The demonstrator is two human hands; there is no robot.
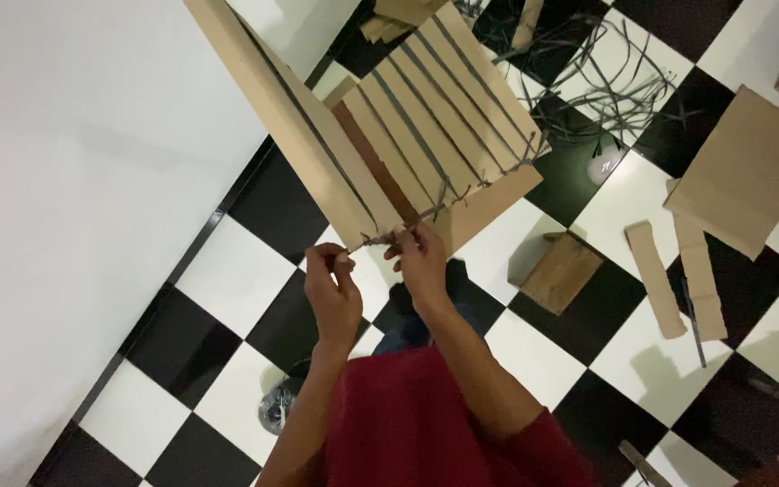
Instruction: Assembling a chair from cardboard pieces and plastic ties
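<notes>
Seen from above, a person in a red top stood over a black-and-white checkered floor (227, 271), both forearms raised in front of the chest and bent at the elbow. The left hand (333, 293) was pinched shut, thumb and forefinger closed on the frayed end of a thin grey strip (373, 239) at the lower corner of a cardboard panel (426, 117). The right hand (422, 261), wrist cocked upward, gripped the same strip end just beside it, fingertips nearly touching those of the left hand.

The cardboard panel hung tilted in the air above the hands, its lower corner meeting the fingers. It was made of several long cardboard slats laid side by side, with grey strips running between them and knotted along the lower edge. A plain cardboard sheet (272, 99) formed its near side, close to the white wall (74, 180).

On the floor to the right lay a small brown cardboard box (563, 271), two narrow cardboard offcuts (655, 280), a larger cardboard sheet (746, 171) and, farther off, a loose tangle of grey strips (606, 81).
</notes>
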